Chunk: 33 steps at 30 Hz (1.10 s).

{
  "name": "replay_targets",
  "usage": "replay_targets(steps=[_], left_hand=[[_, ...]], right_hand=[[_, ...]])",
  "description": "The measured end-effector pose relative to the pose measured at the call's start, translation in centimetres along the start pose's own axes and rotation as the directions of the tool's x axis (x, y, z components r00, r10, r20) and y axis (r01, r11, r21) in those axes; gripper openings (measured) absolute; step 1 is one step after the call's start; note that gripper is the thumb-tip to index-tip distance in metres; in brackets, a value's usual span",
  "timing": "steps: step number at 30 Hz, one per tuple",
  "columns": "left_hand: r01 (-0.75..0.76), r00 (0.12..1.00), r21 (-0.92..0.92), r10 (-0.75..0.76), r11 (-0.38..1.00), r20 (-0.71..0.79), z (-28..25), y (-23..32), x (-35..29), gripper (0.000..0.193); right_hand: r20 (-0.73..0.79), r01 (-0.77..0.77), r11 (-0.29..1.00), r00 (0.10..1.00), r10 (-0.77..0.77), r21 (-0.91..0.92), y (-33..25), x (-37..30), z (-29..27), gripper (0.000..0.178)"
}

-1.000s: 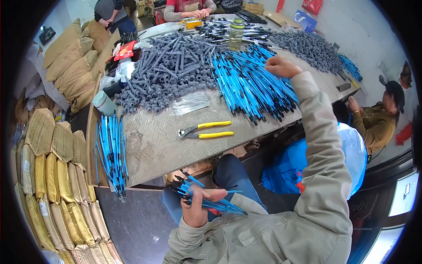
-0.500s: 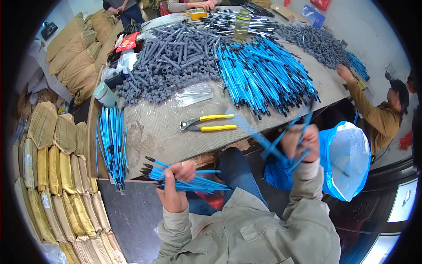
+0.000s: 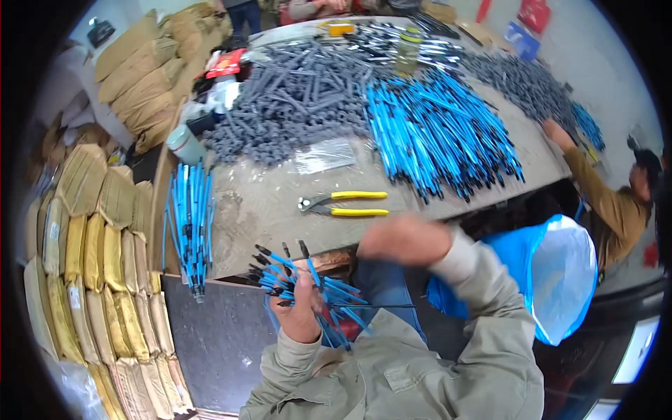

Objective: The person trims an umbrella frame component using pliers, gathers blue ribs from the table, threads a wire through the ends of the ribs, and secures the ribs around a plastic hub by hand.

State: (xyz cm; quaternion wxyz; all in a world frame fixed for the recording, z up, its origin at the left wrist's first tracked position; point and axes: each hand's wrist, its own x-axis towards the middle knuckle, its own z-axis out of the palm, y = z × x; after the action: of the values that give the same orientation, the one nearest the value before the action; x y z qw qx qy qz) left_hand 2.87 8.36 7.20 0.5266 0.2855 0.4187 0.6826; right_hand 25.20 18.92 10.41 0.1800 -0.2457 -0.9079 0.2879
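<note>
Left hand (image 3: 301, 309): bundle of blue tubes (image 3: 271, 280) gripped by closed fingers, held before the table (image 3: 255, 224) | right hand (image 3: 404, 239): blurred, finger state cannot be told, nothing seen gripped; placed near table edge | yellow-handled pliers (image 3: 357, 212) and larger tube pile (image 3: 441, 136) laid on table.

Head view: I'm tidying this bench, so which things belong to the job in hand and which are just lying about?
Seemingly in the job: blue rods in the left hand; rod pile on the table; perhaps the rod bundle at its left edge.

Seemingly just lying about: pliers, cup, bottle, sacks.
</note>
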Motion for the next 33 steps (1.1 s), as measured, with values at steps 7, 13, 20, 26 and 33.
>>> replay_targets(steps=[7,13,20,26,33], left_hand=[[0.091,0.929,-0.140,-0.033,0.986,0.367,-1.3,2.2,-1.0,0.013],[0.103,0.946,-0.281,-0.007,0.954,0.323,-0.9,3.2,-1.7,0.020],[0.289,0.859,-0.255,-0.133,0.923,0.494,-2.8,2.2,-0.4,0.021],[0.220,0.924,-0.011,-0.204,0.976,0.322,-2.4,2.2,-0.5,0.021],[0.076,0.987,-0.107,-0.059,0.991,0.147,-0.6,1.9,3.1,0.027]], right_hand=[[-0.703,-0.675,0.289,0.711,0.008,-0.679,17.2,0.3,-15.1,0.004],[-0.726,-0.742,0.035,0.664,0.177,-0.670,19.9,-0.6,-15.6,0.008],[-0.889,-0.792,0.405,0.420,-0.181,-0.457,14.5,-2.3,-16.3,0.011],[-0.889,0.017,0.928,0.292,0.352,0.373,3.3,-2.4,-7.0,0.019],[-0.510,0.183,0.538,0.655,0.558,0.823,-4.7,-5.1,7.8,0.015]])
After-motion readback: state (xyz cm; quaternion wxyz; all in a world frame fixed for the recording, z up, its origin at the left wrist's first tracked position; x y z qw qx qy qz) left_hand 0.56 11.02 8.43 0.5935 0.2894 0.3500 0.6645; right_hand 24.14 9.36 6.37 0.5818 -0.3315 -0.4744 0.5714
